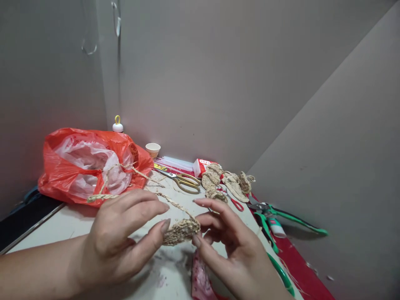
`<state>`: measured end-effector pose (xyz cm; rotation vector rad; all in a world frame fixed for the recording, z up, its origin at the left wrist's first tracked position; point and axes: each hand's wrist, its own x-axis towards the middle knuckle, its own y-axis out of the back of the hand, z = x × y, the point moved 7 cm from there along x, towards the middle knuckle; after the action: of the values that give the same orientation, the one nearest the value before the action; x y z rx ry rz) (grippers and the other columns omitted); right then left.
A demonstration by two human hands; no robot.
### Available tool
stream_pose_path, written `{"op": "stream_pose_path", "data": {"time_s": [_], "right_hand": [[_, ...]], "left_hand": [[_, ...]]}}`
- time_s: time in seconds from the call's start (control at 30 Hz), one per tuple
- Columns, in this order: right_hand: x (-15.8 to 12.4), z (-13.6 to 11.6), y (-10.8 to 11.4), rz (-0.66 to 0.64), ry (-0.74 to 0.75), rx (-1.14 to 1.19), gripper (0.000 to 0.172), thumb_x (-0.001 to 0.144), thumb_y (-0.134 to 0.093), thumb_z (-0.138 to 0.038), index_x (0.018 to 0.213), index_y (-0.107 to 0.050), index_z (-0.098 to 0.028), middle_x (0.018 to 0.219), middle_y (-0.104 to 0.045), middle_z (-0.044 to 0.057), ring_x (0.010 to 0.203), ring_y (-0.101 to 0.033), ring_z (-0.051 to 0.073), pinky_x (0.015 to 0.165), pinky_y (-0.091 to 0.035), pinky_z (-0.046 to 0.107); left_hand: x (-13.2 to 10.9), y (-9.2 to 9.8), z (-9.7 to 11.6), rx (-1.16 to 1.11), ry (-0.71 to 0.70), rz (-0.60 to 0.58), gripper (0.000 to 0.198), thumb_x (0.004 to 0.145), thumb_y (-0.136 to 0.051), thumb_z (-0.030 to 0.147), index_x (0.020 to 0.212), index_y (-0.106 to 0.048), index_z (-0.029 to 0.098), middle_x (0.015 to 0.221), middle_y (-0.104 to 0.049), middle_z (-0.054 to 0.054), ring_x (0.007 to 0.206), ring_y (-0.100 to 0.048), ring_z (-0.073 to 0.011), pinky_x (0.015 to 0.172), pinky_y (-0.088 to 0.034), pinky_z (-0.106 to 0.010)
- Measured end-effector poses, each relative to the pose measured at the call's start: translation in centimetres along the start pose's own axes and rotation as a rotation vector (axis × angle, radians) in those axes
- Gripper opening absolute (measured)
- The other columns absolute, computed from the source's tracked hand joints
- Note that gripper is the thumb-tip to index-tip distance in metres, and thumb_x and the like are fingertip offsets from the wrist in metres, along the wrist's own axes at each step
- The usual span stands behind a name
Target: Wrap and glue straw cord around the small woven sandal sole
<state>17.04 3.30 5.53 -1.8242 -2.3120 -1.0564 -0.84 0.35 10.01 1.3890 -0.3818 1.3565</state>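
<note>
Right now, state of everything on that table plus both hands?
left hand, pinching woven straw piece
right hand, fingertips at its other end, grip unclear
gold scissors, shut, lying flat
green shears, handles spread
paper cup, upright
red bag, crumpled, lying

Grey walls, bare and matt. Left wall [46, 62] met back wall [203, 75] at vertical corner (thin cord loop [117, 18] hung high beside it). Right wall [343, 146] ran slantwise across view. White worktop [62, 227] filled the nook; red covering [300, 266] lay along its right edge, dark surface [18, 225] beyond its left edge. Light was soft, even, shadows faint.
</note>
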Motion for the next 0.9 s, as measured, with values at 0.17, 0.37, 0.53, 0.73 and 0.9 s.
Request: {"op": "stream_pose_path", "data": {"time_s": [0.17,0.37,0.53,0.73,0.9], "right_hand": [[-0.5,-1.0,-1.3,-0.087,0.098,-0.098,0.045,0.083,-0.051,-0.006,0.119,-0.044,-0.031,0.084,-0.068,-0.003,0.049,-0.061,0.009,0.044,-0.05,0.018],[-0.5,-0.5,-1.3,-0.082,0.036,-0.047,0.036,0.081,-0.054,-0.007,0.11,-0.051,-0.029,0.086,-0.069,-0.001,0.052,-0.063,0.01,0.045,-0.051,0.018],[-0.3,0.6,-1.2,-0.072,-0.159,0.097,0.018,0.078,-0.06,-0.012,0.091,-0.063,-0.023,0.076,-0.067,0.0,0.053,-0.059,0.011,0.046,-0.048,0.019],[-0.6,1.8,-2.3,-0.041,-0.407,0.327,0.01,0.071,-0.067,-0.015,0.079,-0.065,-0.021,0.062,-0.055,-0.005,0.053,-0.048,0.009,0.049,-0.039,0.018],[-1.0,2.2,-3.0,-0.049,-0.471,0.437,0.011,0.07,-0.068,-0.016,0.078,-0.062,-0.021,0.06,-0.052,-0.007,0.047,-0.043,0.006,0.046,-0.034,0.017]], "left_hand": [[-0.5,-1.3,1.2,0.099,-0.16,-0.201,0.033,0.083,-0.06,0.005,0.115,-0.062,0.014,0.109,-0.068,-0.011,0.089,-0.058,-0.0182,0.082,-0.049,-0.032],[-0.2,-2.1,0.7,-0.018,-0.072,-0.291,0.019,0.086,-0.054,0.005,0.099,-0.065,0.013,0.084,-0.069,-0.008,0.07,-0.055,-0.0147,0.065,-0.047,-0.027],[0.0,-2.0,0.7,-0.052,-0.052,-0.279,0.02,0.085,-0.053,0.003,0.099,-0.064,0.013,0.084,-0.067,-0.008,0.07,-0.057,-0.0144,0.064,-0.047,-0.026],[-0.2,-2.3,0.6,-0.077,-0.041,-0.298,0.019,0.085,-0.053,0.003,0.097,-0.064,0.012,0.082,-0.066,-0.008,0.071,-0.057,-0.0143,0.065,-0.046,-0.025],[-0.3,-2.3,0.6,-0.052,-0.066,-0.313,0.018,0.082,-0.053,0.006,0.094,-0.064,0.013,0.084,-0.064,-0.009,0.071,-0.055,-0.0152,0.065,-0.046,-0.027]]}}
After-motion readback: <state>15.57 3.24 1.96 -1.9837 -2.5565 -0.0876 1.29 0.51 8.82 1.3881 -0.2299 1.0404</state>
